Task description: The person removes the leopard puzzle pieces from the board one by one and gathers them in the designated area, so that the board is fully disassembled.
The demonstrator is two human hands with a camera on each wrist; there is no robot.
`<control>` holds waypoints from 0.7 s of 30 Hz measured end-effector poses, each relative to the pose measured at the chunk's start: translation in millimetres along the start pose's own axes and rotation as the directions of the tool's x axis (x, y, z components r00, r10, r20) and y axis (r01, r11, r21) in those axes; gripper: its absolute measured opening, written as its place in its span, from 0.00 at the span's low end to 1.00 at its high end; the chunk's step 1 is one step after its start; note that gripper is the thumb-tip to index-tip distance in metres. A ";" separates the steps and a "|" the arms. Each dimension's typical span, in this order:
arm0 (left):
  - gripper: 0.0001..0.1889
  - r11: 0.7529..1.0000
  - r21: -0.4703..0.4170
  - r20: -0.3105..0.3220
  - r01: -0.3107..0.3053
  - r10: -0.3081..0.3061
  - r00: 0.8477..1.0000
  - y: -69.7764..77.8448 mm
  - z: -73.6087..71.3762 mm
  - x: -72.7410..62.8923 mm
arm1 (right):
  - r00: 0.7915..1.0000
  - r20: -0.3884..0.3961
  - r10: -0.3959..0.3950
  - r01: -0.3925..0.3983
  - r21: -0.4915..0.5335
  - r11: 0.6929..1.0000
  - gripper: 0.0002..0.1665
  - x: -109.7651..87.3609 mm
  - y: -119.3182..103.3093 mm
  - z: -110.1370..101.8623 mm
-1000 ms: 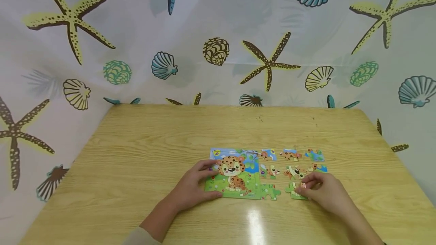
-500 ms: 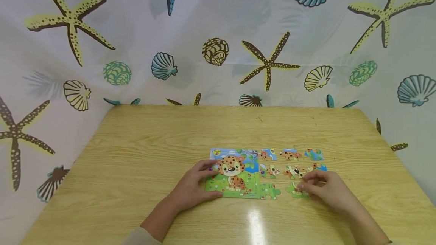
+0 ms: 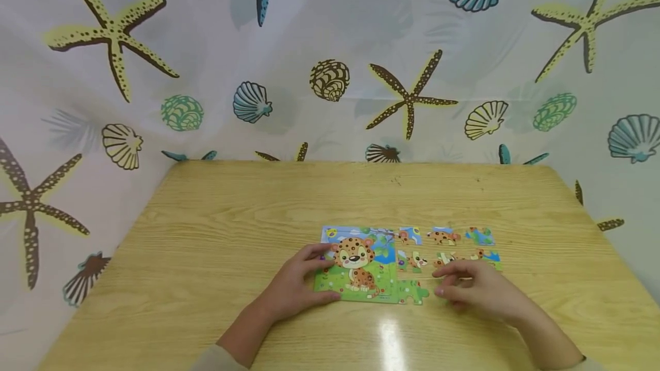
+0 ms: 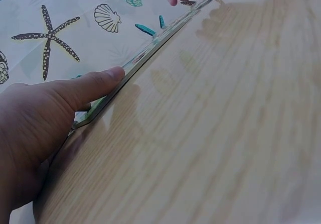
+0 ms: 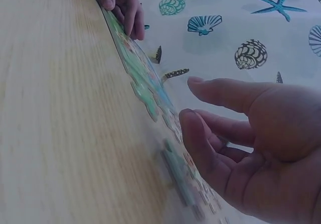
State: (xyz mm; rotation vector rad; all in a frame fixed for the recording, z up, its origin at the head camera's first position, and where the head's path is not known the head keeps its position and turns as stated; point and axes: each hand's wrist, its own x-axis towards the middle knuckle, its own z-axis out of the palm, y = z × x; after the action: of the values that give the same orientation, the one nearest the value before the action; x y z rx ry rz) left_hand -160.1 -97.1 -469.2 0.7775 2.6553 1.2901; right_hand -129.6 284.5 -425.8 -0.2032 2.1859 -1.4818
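Note:
A puzzle board (image 3: 384,276) with a spotted leopard cub on grass lies flat on the wooden table. My left hand (image 3: 296,282) rests on its left side, thumb along the near edge and fairly straight fingers on the picture. Right of the board lie several loose jigsaw pieces in rows, among them a green grass piece (image 3: 411,291) against the board's lower right. My right hand (image 3: 479,291) hovers over the lower row; its thumb and forefinger are apart with nothing between them. Below it, in the right wrist view, a green-edged piece (image 5: 175,171) shows, blurred; the hand hides it in the head view.
The wooden table (image 3: 247,205) reaches back to a white curtain (image 3: 289,44) printed with shells and starfish, which also hangs along both sides. A sky-blue piece (image 3: 480,236) and a spotted piece (image 3: 443,237) lie in the far row.
My right hand has moved left from the lower-row piece it was fingering, its fingertips now parted and the piece covered. The left hand stays on the board. The head view has shifted slightly.

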 end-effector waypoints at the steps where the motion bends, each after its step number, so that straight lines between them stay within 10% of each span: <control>1: 0.35 1.000 0.004 -0.001 -0.001 0.001 1.000 -0.1 0.2 0.0 | 1.000 0.012 -0.001 0.001 -0.001 1.000 0.28 1.6 -1.9 2.4; 21: 0.35 0.999 0.033 -0.004 -0.013 0.013 1.000 -0.9 -0.3 -1.8 | 0.993 0.093 -0.079 0.077 0.023 0.997 0.28 45.8 -28.5 48.4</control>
State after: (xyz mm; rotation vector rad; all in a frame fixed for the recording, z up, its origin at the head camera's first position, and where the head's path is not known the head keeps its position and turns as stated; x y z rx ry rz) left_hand -158.9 -98.7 -470.0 0.7982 2.6864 1.2554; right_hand -150.9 215.3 -428.4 -0.3484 2.1097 -1.5038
